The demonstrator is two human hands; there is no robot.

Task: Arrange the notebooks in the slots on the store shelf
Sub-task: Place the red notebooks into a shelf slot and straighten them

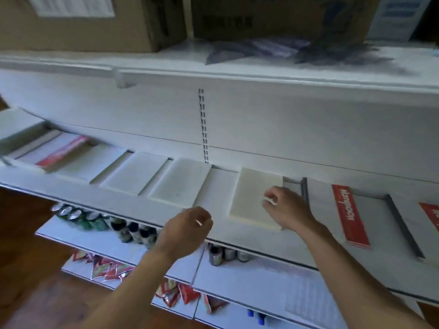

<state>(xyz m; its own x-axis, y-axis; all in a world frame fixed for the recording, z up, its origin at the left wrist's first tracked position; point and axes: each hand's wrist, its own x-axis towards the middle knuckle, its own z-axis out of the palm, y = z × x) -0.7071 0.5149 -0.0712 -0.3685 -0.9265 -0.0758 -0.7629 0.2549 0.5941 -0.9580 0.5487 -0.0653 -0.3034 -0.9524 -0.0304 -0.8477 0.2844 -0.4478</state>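
Observation:
Several white notebook stacks lie flat in a row on the white store shelf (221,186). My right hand (287,207) rests with curled fingers on the right edge of the cream stack (251,198); whether it grips the stack I cannot tell. My left hand (187,229) hovers loosely curled over the shelf's front edge, below the bare gap between the cream stack and the white stack (180,181) to its left. It holds nothing. Further white stacks (135,172) continue leftward. A notebook with a red band (349,214) lies to the right, beyond a grey divider (305,188).
A box with a red-banded notebook (61,150) sits at the shelf's left end. Cardboard boxes (78,22) stand on the upper shelf. Lower shelves hold cans (78,217), small bottles (133,231) and red packets (104,267). Another grey divider (403,224) runs at the far right.

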